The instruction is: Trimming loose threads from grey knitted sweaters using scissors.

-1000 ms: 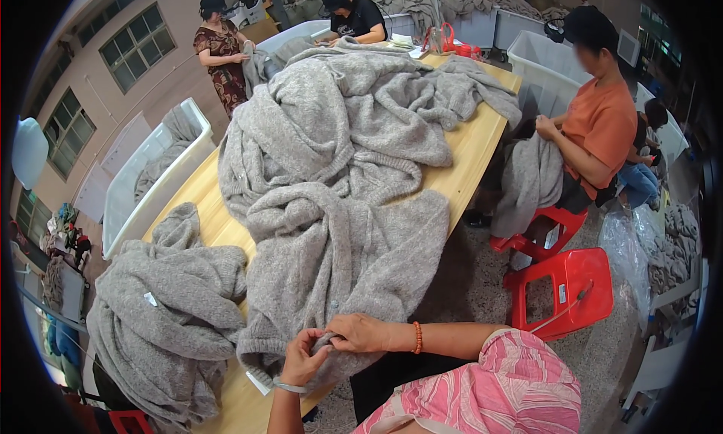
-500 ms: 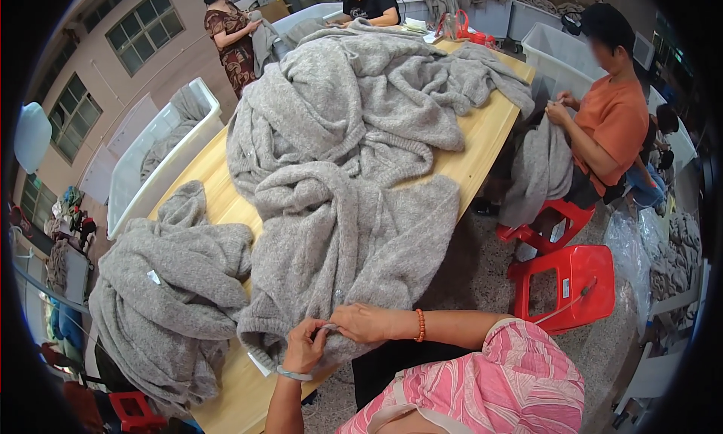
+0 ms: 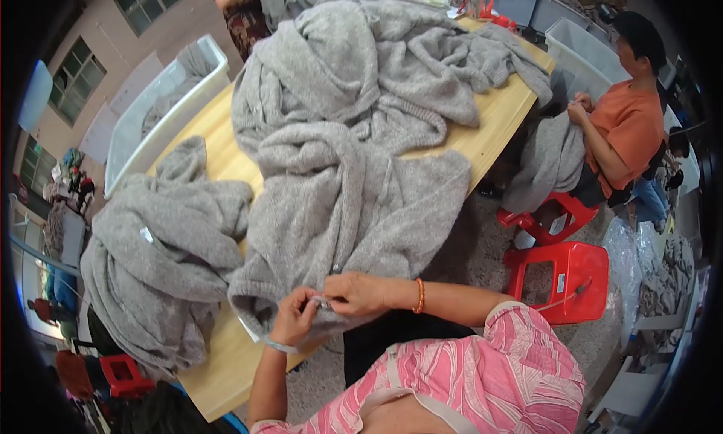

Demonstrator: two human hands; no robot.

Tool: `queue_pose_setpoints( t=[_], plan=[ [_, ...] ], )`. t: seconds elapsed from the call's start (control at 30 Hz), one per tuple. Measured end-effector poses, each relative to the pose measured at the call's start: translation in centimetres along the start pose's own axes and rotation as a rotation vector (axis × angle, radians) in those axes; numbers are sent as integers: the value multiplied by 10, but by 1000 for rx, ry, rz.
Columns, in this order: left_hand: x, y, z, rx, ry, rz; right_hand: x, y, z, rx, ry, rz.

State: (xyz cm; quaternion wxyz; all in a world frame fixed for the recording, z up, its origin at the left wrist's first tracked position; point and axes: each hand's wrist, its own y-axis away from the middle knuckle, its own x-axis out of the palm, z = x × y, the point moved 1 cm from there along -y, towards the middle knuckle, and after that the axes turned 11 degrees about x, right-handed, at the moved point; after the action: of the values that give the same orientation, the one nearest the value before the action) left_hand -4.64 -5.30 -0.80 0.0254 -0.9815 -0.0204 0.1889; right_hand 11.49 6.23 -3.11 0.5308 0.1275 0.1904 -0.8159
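A grey knit sweater [image 3: 399, 208] lies spread at the near side of the wooden table [image 3: 226, 385], its lower edge coming over towards me. At that edge my left hand [image 3: 292, 317] pinches a bit of the knit between thumb and fingertips. Right beside it, my right hand [image 3: 354, 292] is closed on the same edge, fingers curled down. The fingertips of both hands almost meet, and the exact spot between them is partly hidden. A small dark button-like spot shows on the sweater just above my right hand. A white label peeks out near my left wrist.
To the left lies another grey sweater [image 3: 162, 261] with a white tag. A large heap of grey knitwear [image 3: 316, 65] covers the far table. White bins [image 3: 162, 117] stand beyond the left edge. At right are red stools [image 3: 561, 283] and a seated person [image 3: 629, 129] handling grey knitwear.
The view has tilted, so the far scene sits higher in the picture. Both hands stay closed at the sweater's edge, with only a slight shift of the fingers.
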Motion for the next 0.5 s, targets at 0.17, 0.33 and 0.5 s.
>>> queue_pose_setpoints(
  t=[0.17,0.33,0.5],
  plan=[
    [-13,-5,1,-62,154,74,-14,-8,13,44,-125,35],
    [-16,-15,-4,-105,102,117,-14,-9,7,189,-98,99],
    [-19,-8,-5,-71,-153,102,-16,-4,9,256,146,183]
  ],
)
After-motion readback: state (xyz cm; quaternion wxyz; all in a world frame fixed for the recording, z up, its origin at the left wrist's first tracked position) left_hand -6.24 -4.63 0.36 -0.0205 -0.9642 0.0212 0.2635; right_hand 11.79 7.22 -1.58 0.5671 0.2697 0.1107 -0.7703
